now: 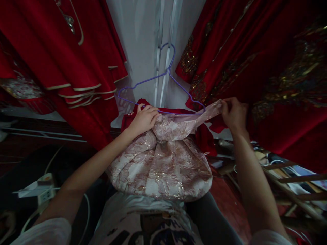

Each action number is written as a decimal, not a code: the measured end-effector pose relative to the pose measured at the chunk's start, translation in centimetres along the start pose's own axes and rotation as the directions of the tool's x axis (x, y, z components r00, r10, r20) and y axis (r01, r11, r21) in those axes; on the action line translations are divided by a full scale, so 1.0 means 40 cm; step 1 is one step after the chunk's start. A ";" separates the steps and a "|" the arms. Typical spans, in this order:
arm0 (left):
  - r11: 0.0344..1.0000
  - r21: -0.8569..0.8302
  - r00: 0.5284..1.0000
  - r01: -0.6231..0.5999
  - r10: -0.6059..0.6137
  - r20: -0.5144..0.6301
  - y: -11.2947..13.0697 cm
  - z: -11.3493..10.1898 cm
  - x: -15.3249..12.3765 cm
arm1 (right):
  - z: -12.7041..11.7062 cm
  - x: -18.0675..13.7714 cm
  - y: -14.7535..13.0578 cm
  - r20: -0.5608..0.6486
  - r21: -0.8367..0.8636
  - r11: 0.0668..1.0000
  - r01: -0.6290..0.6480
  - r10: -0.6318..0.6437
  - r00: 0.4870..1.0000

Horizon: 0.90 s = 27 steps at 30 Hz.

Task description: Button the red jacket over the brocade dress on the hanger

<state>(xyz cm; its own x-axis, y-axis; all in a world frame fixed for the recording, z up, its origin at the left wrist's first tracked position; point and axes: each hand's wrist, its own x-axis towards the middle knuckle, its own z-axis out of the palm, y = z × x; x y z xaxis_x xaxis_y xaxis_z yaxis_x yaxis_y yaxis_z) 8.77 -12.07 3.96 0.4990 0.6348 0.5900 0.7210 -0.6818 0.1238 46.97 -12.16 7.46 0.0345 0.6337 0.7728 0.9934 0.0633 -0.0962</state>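
Note:
A pink and white brocade garment (163,163) with gold thread hangs down in front of me over my lap. My left hand (144,119) is closed on its upper left edge, where a purple wire hanger (163,76) crosses. My right hand (232,114) pinches the garment's stretched-out right end near the hanger's right tip. A red cloth (204,136) lies behind the brocade on the hanger's bar. The hanger's hook points up towards a white wall.
Red embroidered garments (76,58) hang at the left, and more red cloth with gold embroidery (268,75) at the right. A power strip with white cables (46,194) lies low left. Wooden slats and clutter (288,177) sit at the right.

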 end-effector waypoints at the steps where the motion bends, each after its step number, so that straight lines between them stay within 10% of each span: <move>1: 1.000 -0.025 1.000 0.000 0.000 0.004 0.001 0.006 0.004 | -0.005 0.008 -0.017 -0.003 0.015 1.000 0.019 -0.019 1.000; 9: 0.989 -0.149 1.000 -0.016 0.014 -0.015 0.043 0.088 0.052 | -0.014 0.083 -0.215 -0.072 0.086 0.985 0.150 -0.144 0.987; 18: 0.876 -0.483 0.980 -0.017 -0.080 -0.180 -0.054 0.068 0.079 | 0.070 0.089 -0.195 -0.005 0.387 0.920 0.063 -0.067 0.998; 24: 0.812 -0.527 0.687 0.251 -0.534 -0.494 -0.312 0.045 0.031 | 0.063 0.092 -0.182 -0.008 0.452 0.890 0.064 -0.067 0.998; 27: 0.731 -0.605 0.648 0.316 -0.632 -0.425 -0.386 0.053 -0.019 | 0.069 0.095 -0.180 -0.006 0.475 0.878 0.053 -0.057 0.998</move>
<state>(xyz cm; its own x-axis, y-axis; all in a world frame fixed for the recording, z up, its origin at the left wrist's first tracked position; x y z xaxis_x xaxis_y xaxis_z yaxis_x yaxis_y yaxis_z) -1.72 -1.26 -0.10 -0.3366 0.6876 0.6434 0.3939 -0.5178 0.7594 39.66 -8.10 9.35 -0.0212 0.6242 0.7810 0.8222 0.4553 -0.3417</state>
